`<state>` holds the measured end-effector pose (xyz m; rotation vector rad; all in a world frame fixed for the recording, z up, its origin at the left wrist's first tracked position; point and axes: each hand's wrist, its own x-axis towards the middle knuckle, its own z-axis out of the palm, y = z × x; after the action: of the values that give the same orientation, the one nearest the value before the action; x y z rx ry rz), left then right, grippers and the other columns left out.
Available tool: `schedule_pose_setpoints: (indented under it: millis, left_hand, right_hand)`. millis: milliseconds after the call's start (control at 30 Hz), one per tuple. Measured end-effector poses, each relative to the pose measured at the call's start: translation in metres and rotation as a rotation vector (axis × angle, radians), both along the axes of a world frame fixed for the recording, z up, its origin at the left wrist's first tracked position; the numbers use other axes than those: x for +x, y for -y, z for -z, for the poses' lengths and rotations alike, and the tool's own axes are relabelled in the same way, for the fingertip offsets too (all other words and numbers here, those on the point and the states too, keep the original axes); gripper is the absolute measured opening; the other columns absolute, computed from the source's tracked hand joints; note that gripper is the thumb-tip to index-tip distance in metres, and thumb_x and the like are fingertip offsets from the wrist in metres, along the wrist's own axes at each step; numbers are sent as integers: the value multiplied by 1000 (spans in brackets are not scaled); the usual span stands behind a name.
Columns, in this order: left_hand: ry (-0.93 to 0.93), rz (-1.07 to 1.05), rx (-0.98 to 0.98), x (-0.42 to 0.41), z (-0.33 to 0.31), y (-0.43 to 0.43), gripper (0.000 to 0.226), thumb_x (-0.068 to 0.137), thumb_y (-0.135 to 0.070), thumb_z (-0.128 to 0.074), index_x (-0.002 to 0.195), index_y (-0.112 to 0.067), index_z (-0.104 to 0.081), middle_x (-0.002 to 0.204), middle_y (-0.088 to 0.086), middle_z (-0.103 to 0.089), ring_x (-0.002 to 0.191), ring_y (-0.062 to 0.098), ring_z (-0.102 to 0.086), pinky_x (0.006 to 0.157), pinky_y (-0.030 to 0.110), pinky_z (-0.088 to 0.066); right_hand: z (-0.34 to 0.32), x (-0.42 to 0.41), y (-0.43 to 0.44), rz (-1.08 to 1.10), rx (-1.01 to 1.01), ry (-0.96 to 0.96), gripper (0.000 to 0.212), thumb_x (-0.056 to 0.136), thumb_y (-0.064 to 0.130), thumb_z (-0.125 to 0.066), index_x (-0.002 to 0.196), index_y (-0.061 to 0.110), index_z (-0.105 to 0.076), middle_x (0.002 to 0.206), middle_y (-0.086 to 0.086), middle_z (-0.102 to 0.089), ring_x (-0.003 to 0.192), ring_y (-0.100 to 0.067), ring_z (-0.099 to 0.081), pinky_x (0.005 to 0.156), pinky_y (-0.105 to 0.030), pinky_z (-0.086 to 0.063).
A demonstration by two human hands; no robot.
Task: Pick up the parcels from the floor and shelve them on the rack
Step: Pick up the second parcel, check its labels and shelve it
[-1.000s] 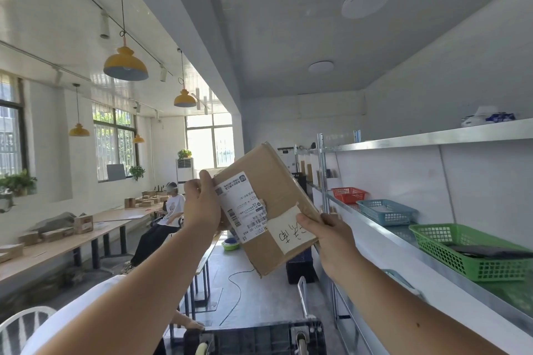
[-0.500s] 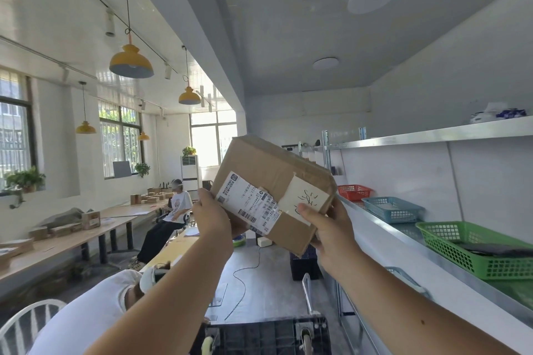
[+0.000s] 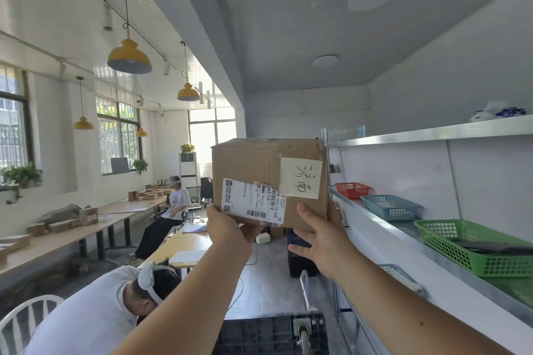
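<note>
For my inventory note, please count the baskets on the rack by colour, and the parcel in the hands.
Red basket: 1
Blue basket: 1
Green basket: 1
Parcel, held up by left hand and right hand: 1
Total: 4

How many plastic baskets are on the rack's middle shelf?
3, in a row: a red basket farthest, a blue basket next, a green basket nearest. More may be cut off at right.
</note>
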<state>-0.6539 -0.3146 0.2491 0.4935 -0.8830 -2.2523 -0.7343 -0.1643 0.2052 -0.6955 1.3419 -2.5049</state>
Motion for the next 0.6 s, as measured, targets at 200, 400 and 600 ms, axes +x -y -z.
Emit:
schedule_pose_setpoints:
  millis: [200, 400, 600]
  left_hand:
    - [57, 30, 38, 1, 8, -2, 33, 106, -26, -41, 96, -13, -70, 91, 13, -74, 83, 34, -74, 73, 42, -64]
    - [116, -113, -341, -3, 18, 21, 41, 97, 1, -41, 126, -17, -64, 119, 9, -74, 98, 21, -70, 78, 36, -56]
    - [-55, -116, -715, 18, 14, 38, 87, 84, 30, -40, 146, -30, -54, 121, 3, -77, 103, 26, -78, 67, 42, -66]
  right_hand:
    - [-2, -11, -1, 46, -149, 11, 58, 90, 14, -82, 139, 38, -64, 130, -5, -78, 119, -36, -73, 93, -63, -62]
    - [-12, -10, -9, 130, -164, 32, 84, 67, 22, -90, 145, 33, -62, 131, -7, -77, 118, -37, -73, 91, -61, -63]
    - [-16, -15, -17, 143, -195, 44, 76, 77, 11, -86, 146, 30, -62, 127, -9, -79, 118, -39, -73, 80, -52, -65]
